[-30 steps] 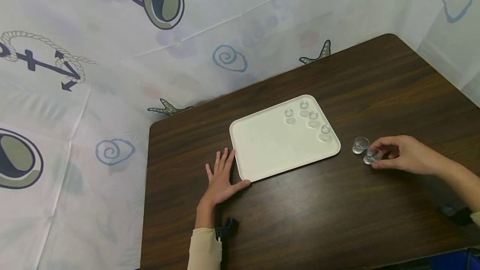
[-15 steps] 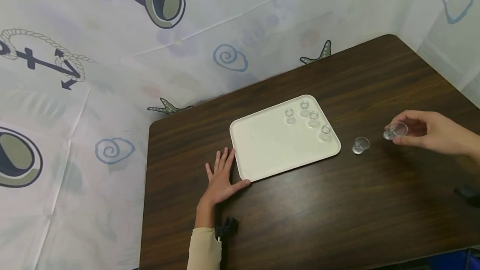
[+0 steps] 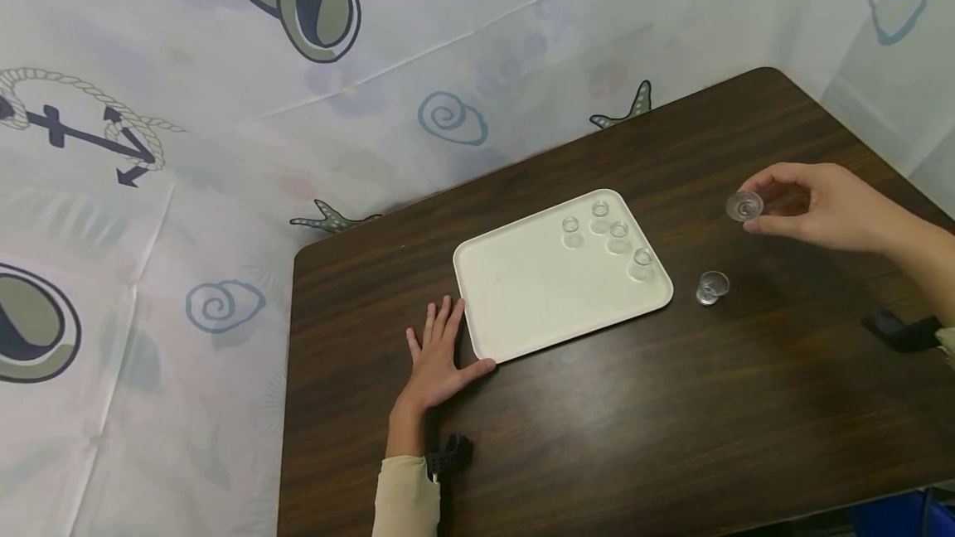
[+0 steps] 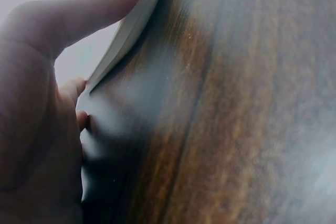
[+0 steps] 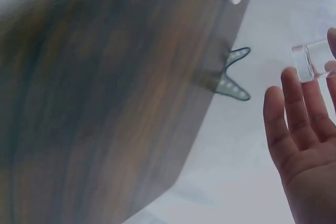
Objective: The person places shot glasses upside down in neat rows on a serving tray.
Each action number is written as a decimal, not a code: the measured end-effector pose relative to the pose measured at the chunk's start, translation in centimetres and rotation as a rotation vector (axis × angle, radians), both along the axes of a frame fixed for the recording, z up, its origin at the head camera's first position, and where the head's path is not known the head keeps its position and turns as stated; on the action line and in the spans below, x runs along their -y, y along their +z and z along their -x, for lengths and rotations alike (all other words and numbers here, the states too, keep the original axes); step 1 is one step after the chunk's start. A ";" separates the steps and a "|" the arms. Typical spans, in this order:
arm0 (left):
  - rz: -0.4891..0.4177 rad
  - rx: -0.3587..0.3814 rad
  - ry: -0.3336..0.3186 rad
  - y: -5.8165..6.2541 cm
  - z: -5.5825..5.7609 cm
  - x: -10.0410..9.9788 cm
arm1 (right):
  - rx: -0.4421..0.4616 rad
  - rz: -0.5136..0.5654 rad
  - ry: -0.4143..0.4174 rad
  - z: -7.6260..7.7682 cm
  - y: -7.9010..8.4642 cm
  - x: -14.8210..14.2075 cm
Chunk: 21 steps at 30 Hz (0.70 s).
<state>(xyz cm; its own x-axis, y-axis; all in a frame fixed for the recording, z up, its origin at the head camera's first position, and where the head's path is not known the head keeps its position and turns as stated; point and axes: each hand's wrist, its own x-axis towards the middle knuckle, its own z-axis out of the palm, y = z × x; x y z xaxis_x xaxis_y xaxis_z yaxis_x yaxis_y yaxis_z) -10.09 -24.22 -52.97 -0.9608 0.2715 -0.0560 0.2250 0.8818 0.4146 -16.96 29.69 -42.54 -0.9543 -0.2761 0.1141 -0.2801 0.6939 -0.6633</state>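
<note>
In the head view my right hand (image 3: 821, 201) pinches a small clear glass cup (image 3: 744, 206) between thumb and fingers, raised over the right side of the table. The right wrist view shows this cup (image 5: 308, 62) on its side by the fingertips, its thick base pointing left. A second clear cup (image 3: 712, 287) stands upright with its wide mouth up, just right of the white tray (image 3: 515, 305). My left hand (image 3: 436, 367) lies spread at the tray's near left corner, thumb (image 4: 100, 11) along the rim, fingers straight.
Toward the tray's right end stand several similar cups (image 3: 618, 230), narrow ring on top and wider part below. The dark wooden table (image 3: 597, 437) backs onto a patterned cloth wall (image 3: 358, 123). Something blue (image 3: 888, 516) shows below the near right edge.
My right hand has lifted one cup from beside the other, swung it right, then away toward the back and slightly left, turning it over. The left hand and tray have stayed put.
</note>
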 end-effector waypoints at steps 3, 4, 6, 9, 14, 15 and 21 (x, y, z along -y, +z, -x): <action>-0.003 -0.001 0.002 -0.1 0.0 0.0 | -0.049 -0.010 0.021 0.5 0.6 1.1; -0.005 -0.002 0.001 -0.1 -0.1 0.0 | -0.063 -0.016 0.031 0.6 0.8 1.5; -0.005 -0.003 0.001 -0.1 -0.1 0.1 | -0.081 -0.023 0.055 0.8 1.1 2.3; -0.001 0.000 0.000 -0.1 0.0 0.0 | -0.116 -0.056 0.096 1.1 1.5 3.4; 0.003 0.004 0.003 -0.1 0.0 0.0 | -0.175 -0.126 0.174 2.0 2.3 5.4; 0.005 0.005 0.003 -0.1 0.1 0.0 | -0.177 -0.142 0.190 2.1 2.4 5.9; 0.012 0.013 0.013 -0.2 0.0 0.0 | -0.213 -0.253 0.282 3.2 2.7 8.8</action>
